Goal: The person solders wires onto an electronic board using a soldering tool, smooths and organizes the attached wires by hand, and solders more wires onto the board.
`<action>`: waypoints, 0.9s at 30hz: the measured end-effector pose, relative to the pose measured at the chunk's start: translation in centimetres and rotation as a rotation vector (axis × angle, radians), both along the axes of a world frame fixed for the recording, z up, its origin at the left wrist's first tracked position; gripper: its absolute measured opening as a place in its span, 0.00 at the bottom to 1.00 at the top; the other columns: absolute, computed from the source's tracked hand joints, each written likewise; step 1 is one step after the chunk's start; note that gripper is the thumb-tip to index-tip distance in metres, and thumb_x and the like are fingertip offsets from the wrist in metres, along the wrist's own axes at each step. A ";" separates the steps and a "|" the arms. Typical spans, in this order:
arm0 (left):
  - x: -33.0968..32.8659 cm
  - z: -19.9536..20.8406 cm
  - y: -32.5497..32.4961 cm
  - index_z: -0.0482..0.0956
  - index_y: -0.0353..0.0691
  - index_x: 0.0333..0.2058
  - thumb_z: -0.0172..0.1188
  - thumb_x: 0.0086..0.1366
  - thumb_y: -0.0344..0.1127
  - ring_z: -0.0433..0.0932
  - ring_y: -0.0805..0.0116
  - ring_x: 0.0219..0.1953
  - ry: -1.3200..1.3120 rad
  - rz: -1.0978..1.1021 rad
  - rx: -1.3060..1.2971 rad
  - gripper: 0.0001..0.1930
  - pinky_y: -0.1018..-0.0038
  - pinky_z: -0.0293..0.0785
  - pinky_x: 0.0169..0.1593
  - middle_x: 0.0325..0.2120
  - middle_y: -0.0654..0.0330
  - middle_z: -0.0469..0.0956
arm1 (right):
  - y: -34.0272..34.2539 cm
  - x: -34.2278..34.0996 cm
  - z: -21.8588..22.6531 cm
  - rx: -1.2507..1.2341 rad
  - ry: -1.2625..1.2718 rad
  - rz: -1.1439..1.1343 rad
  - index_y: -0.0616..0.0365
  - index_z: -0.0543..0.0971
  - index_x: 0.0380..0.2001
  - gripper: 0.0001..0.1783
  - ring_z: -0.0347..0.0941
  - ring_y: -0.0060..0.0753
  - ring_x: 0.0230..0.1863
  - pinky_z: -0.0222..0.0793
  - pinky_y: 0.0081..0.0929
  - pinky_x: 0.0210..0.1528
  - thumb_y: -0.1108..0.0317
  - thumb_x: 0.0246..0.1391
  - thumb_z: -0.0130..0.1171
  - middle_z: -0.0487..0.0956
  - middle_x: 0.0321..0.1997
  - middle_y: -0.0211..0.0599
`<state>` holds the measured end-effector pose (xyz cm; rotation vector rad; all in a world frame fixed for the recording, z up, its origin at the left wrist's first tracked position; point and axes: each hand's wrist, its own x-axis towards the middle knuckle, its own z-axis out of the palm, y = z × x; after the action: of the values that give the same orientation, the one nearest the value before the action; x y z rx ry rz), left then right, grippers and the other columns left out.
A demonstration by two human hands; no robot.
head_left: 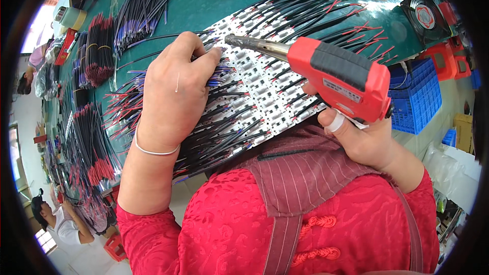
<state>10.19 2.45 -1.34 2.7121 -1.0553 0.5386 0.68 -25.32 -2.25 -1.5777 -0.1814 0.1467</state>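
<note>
My right hand is wrapped round the handle of a red and black soldering gun, with white tape on one finger. The gun's metal barrel points left, its tip just above a white panel of small circuit boards. My left hand is closed at the panel's left side, thumb and forefinger pinched over thin black wires; the exact wire end between them is hidden. Rows of black wires with red ends stick out from the panel's far right side. More black wires spread from its near left side.
Bundles of black, red and purple wires lie on the green table to the left. A small black fan stands at the far right, above a blue plastic crate. Another person sits at the lower left.
</note>
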 end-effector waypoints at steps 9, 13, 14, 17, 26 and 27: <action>0.0 0.0 0.0 0.84 0.37 0.36 0.59 0.51 0.22 0.77 0.57 0.30 0.006 0.011 -0.010 0.12 0.65 0.75 0.34 0.28 0.55 0.73 | 0.4 0.2 -0.3 0.034 -0.045 -0.014 0.68 0.75 0.53 0.21 0.81 0.27 0.48 0.75 0.26 0.54 0.81 0.55 0.66 0.84 0.48 0.40; 0.0 -0.1 0.0 0.84 0.36 0.35 0.60 0.52 0.22 0.76 0.56 0.29 0.001 0.011 0.000 0.11 0.65 0.75 0.34 0.28 0.55 0.73 | -0.1 0.2 -0.6 -0.120 -0.137 0.038 0.67 0.76 0.51 0.20 0.81 0.26 0.46 0.77 0.25 0.51 0.80 0.55 0.67 0.84 0.46 0.39; 0.0 -0.1 0.1 0.84 0.36 0.35 0.60 0.53 0.23 0.76 0.56 0.30 -0.004 0.006 0.007 0.10 0.65 0.75 0.33 0.28 0.55 0.73 | -0.2 0.2 -0.6 -0.136 -0.149 0.050 0.67 0.76 0.51 0.20 0.81 0.26 0.46 0.77 0.25 0.51 0.80 0.55 0.67 0.84 0.46 0.39; 0.0 -0.2 0.4 0.84 0.37 0.38 0.61 0.47 0.20 0.76 0.56 0.31 0.017 0.013 0.016 0.16 0.64 0.74 0.34 0.30 0.55 0.72 | 0.1 0.1 -0.7 -0.125 -0.128 0.067 0.67 0.77 0.50 0.19 0.81 0.25 0.45 0.77 0.24 0.49 0.80 0.55 0.67 0.84 0.45 0.38; 0.0 -0.3 0.6 0.83 0.34 0.34 0.61 0.55 0.26 0.77 0.58 0.31 -0.024 -0.001 0.032 0.07 0.66 0.75 0.34 0.28 0.55 0.72 | 1.1 0.5 -0.5 -0.057 -0.088 0.007 0.67 0.76 0.53 0.22 0.79 0.27 0.50 0.75 0.26 0.52 0.80 0.55 0.66 0.82 0.49 0.41; 0.1 -0.3 0.5 0.83 0.34 0.34 0.61 0.55 0.26 0.77 0.58 0.31 -0.031 -0.005 0.030 0.08 0.66 0.75 0.34 0.29 0.55 0.72 | 1.0 0.5 -0.5 -0.085 -0.116 0.016 0.67 0.75 0.54 0.23 0.79 0.28 0.51 0.75 0.26 0.53 0.79 0.55 0.66 0.82 0.49 0.41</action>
<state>10.25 2.98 -1.62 2.7354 -1.0857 0.5701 1.22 -24.33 -2.75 -1.6711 -0.2819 0.0765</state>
